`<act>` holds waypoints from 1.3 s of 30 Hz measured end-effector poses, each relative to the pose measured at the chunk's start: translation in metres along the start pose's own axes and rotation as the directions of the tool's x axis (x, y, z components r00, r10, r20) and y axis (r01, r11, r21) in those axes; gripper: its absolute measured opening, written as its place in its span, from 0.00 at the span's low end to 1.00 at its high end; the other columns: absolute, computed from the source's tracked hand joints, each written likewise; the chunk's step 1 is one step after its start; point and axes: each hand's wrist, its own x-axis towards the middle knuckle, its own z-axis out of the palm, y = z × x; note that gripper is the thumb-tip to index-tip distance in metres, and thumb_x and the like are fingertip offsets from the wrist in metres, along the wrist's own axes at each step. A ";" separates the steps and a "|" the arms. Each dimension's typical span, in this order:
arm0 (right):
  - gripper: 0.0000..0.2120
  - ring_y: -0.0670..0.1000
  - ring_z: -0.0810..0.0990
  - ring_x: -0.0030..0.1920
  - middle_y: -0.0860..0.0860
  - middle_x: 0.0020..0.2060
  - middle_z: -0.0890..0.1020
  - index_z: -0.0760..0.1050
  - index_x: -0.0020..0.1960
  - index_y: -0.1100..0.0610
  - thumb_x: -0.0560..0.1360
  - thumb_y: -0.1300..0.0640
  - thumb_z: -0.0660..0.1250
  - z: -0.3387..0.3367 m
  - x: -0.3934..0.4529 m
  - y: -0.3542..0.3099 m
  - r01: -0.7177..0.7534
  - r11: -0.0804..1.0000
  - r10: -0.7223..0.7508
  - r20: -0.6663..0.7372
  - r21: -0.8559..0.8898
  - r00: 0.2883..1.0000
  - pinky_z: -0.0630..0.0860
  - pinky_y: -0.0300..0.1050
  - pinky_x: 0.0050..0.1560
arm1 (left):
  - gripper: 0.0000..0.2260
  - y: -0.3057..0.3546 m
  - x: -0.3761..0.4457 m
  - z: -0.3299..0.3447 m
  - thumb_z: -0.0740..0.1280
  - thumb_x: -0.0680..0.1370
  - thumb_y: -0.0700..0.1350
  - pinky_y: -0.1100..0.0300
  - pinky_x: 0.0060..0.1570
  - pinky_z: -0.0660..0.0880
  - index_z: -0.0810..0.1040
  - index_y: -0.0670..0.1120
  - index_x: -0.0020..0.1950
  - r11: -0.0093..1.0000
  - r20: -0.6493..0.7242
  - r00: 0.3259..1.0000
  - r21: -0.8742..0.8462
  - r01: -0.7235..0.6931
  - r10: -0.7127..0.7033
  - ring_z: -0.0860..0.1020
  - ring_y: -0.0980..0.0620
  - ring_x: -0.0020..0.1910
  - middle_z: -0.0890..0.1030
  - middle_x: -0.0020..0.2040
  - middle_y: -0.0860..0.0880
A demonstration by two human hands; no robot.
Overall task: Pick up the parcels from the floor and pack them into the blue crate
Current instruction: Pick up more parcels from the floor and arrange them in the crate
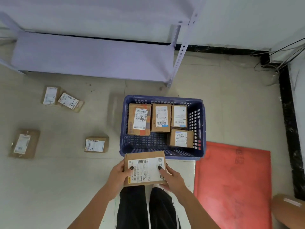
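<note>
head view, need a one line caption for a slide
Both hands hold a labelled parcel at the blue crate, four parcels already inside.

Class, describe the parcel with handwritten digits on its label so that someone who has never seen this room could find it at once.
Start at the blue crate and look left across the floor toward the shelf's left end, where two parcels touch. The handwritten parcel is the right one, lying askew against the upright neighbour parcel. Only its label has large black handwritten digits.

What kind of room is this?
Probably a parcel sorting or storage room: labelled cardboard parcels lie on the tiled floor, a blue crate is partly packed with more, and bare metal shelving stands against the wall.
</note>
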 end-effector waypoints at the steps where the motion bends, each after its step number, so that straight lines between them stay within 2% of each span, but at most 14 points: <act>1: 0.23 0.51 0.81 0.53 0.49 0.51 0.83 0.69 0.69 0.49 0.75 0.49 0.66 0.003 0.014 -0.003 0.021 0.999 -0.021 -0.005 -0.043 1.000 0.80 0.47 0.54 | 0.14 0.000 0.015 -0.001 0.61 0.77 0.34 0.51 0.53 0.78 0.74 0.49 0.58 1.000 -0.033 0.999 0.014 -0.019 0.020 0.80 0.46 0.55 0.79 0.59 0.44; 4: 0.20 0.49 0.81 0.48 0.46 0.45 0.81 0.70 0.68 0.48 0.76 0.49 0.63 0.011 0.063 -0.016 0.116 0.980 -0.124 -0.043 -0.159 0.991 0.80 0.39 0.45 | 0.18 0.007 0.064 -0.004 0.62 0.75 0.32 0.49 0.54 0.77 0.72 0.44 0.64 0.994 -0.126 0.987 0.070 -0.087 0.095 0.77 0.42 0.59 0.79 0.61 0.42; 7: 0.16 0.50 0.80 0.46 0.45 0.41 0.80 0.73 0.63 0.46 0.76 0.46 0.61 0.011 0.111 -0.024 0.181 0.931 -0.212 -0.068 -0.317 0.975 0.79 0.48 0.51 | 0.22 0.012 0.115 -0.004 0.63 0.75 0.31 0.46 0.57 0.76 0.70 0.43 0.67 0.976 -0.132 0.975 0.147 -0.159 0.179 0.76 0.40 0.61 0.78 0.62 0.41; 9: 0.14 0.46 0.78 0.41 0.44 0.39 0.80 0.75 0.60 0.46 0.77 0.45 0.60 0.004 0.138 -0.021 0.187 0.907 -0.233 -0.079 -0.378 0.969 0.77 0.46 0.48 | 0.22 0.010 0.146 0.003 0.63 0.75 0.32 0.45 0.59 0.75 0.70 0.44 0.68 0.954 -0.104 0.970 0.234 -0.189 0.218 0.76 0.41 0.61 0.78 0.62 0.42; 14: 0.12 0.53 0.79 0.47 0.52 0.45 0.82 0.77 0.58 0.53 0.78 0.51 0.61 -0.022 0.188 -0.002 0.178 0.898 -0.275 -0.196 -0.401 0.941 0.75 0.45 0.49 | 0.22 -0.009 0.207 0.038 0.63 0.76 0.33 0.46 0.61 0.73 0.66 0.43 0.70 0.924 -0.033 0.970 0.311 -0.220 0.242 0.76 0.44 0.61 0.78 0.62 0.43; 17: 0.09 0.57 0.78 0.45 0.56 0.42 0.82 0.78 0.51 0.57 0.77 0.54 0.62 -0.039 0.208 0.006 0.174 0.886 -0.308 -0.266 -0.429 0.913 0.72 0.45 0.43 | 0.22 -0.025 0.229 0.061 0.61 0.77 0.34 0.46 0.62 0.73 0.64 0.44 0.70 0.922 -0.012 0.969 0.311 -0.230 0.246 0.75 0.44 0.62 0.77 0.63 0.43; 20: 0.08 0.51 0.70 0.33 0.51 0.30 0.73 0.73 0.41 0.57 0.77 0.54 0.63 -0.052 0.225 0.009 0.151 0.856 -0.323 -0.284 -0.494 0.903 0.65 0.41 0.33 | 0.20 -0.037 0.240 0.073 0.61 0.77 0.35 0.53 0.57 0.75 0.65 0.45 0.69 0.919 -0.030 0.962 0.306 -0.250 0.271 0.77 0.46 0.60 0.78 0.61 0.45; 23: 0.10 0.48 0.68 0.30 0.50 0.29 0.73 0.73 0.39 0.59 0.76 0.55 0.64 -0.060 0.232 0.009 0.139 0.833 -0.329 -0.276 -0.536 0.903 0.63 0.39 0.30 | 0.21 -0.042 0.242 0.076 0.61 0.77 0.34 0.52 0.58 0.75 0.66 0.45 0.69 0.908 -0.027 0.951 0.307 -0.286 0.309 0.77 0.47 0.60 0.78 0.61 0.46; 26: 0.11 0.53 0.73 0.33 0.57 0.34 0.79 0.76 0.43 0.64 0.76 0.55 0.66 -0.066 0.231 0.008 0.152 0.847 -0.317 -0.253 -0.510 0.914 0.69 0.42 0.33 | 0.22 -0.043 0.239 0.080 0.61 0.77 0.34 0.50 0.61 0.74 0.65 0.45 0.71 0.892 -0.021 0.939 0.320 -0.318 0.342 0.76 0.48 0.61 0.78 0.62 0.45; 28: 0.12 0.63 0.78 0.42 0.63 0.42 0.82 0.77 0.47 0.67 0.75 0.56 0.66 -0.070 0.229 0.006 0.173 0.864 -0.317 -0.245 -0.472 0.916 0.77 0.52 0.45 | 0.23 -0.043 0.238 0.083 0.61 0.77 0.35 0.51 0.62 0.74 0.64 0.45 0.71 0.880 -0.014 0.934 0.339 -0.333 0.358 0.76 0.48 0.62 0.77 0.63 0.45; 30: 0.12 0.65 0.79 0.49 0.64 0.45 0.83 0.78 0.48 0.68 0.75 0.58 0.66 -0.073 0.227 0.005 0.185 0.868 -0.314 -0.221 -0.461 0.923 0.76 0.59 0.53 | 0.23 -0.046 0.237 0.083 0.61 0.77 0.34 0.57 0.58 0.75 0.64 0.45 0.72 0.868 -0.027 0.925 0.356 -0.345 0.379 0.76 0.49 0.60 0.77 0.62 0.46; 32: 0.10 0.60 0.81 0.47 0.61 0.45 0.84 0.78 0.46 0.66 0.75 0.59 0.66 -0.073 0.230 0.004 0.205 0.862 -0.318 -0.177 -0.464 0.932 0.78 0.53 0.52 | 0.23 -0.048 0.237 0.079 0.62 0.77 0.35 0.64 0.51 0.75 0.65 0.45 0.71 0.838 -0.062 0.906 0.411 -0.359 0.418 0.77 0.51 0.58 0.78 0.61 0.46; 34: 0.06 0.52 0.82 0.41 0.58 0.46 0.84 0.79 0.45 0.61 0.75 0.59 0.66 -0.068 0.234 0.003 0.220 0.852 -0.312 -0.125 -0.474 0.942 0.78 0.41 0.44 | 0.24 -0.051 0.236 0.074 0.63 0.77 0.35 0.68 0.47 0.74 0.65 0.46 0.72 0.808 -0.093 0.889 0.467 -0.358 0.448 0.77 0.51 0.56 0.79 0.60 0.46; 39: 0.09 0.62 0.80 0.49 0.62 0.46 0.83 0.80 0.48 0.62 0.75 0.57 0.66 -0.068 0.246 0.004 0.185 0.864 -0.285 -0.153 -0.469 0.946 0.75 0.56 0.54 | 0.25 -0.047 0.238 0.079 0.63 0.77 0.35 0.75 0.44 0.71 0.64 0.46 0.72 0.764 -0.073 0.876 0.528 -0.371 0.476 0.77 0.55 0.52 0.80 0.59 0.47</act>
